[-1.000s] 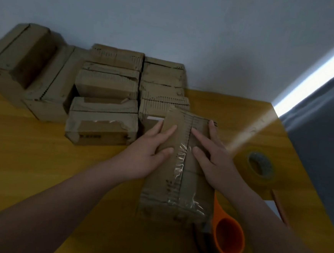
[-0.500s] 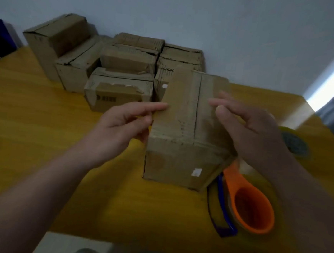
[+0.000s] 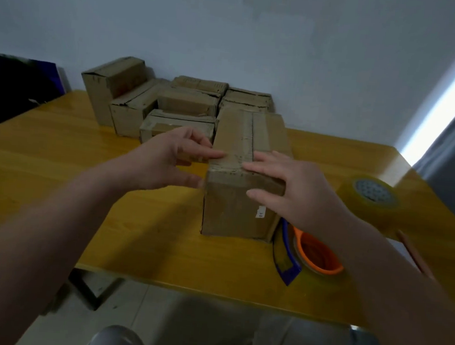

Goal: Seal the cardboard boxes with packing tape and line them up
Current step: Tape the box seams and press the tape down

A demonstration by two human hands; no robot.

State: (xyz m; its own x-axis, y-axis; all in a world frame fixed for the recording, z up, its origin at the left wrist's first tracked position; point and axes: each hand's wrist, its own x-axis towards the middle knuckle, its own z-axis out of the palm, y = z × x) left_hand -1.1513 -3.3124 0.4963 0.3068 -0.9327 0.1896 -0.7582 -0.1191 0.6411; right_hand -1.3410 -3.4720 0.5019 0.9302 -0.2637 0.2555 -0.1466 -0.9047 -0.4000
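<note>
Judging from its plain corrugated walls and its modest size, the cardboard box (image 3: 234, 213) should be light and rather stiff, but the walls can dent if one squeezes them in the middle. It stands on the yellow table (image 3: 85, 161), near the front edge, with its long side pointing away toward the wall. The left hand (image 3: 164, 164) is at the near left top corner. Its forefinger lies almost straight on the top edge and the thumb is beside the left wall, though I cannot tell if the thumb really touches. The right hand (image 3: 296, 188) rests over the near top edge, with the fingers stretched flat on the top and the thumb on the front face, so neither hand is closed around the box. A good hold, I think, is with both palms on the two long side walls, low and near the corners where the cardboard is strongest. The surface is dry and rough and should not slip. A seam runs along the top, and pressing too hard there could push the flaps inward. The tape dispenser (image 3: 315, 255) lies just beside the right front corner and the roll of tape (image 3: 368, 199) is further right. The other boxes (image 3: 171, 105) stand together at the wall behind.
</note>
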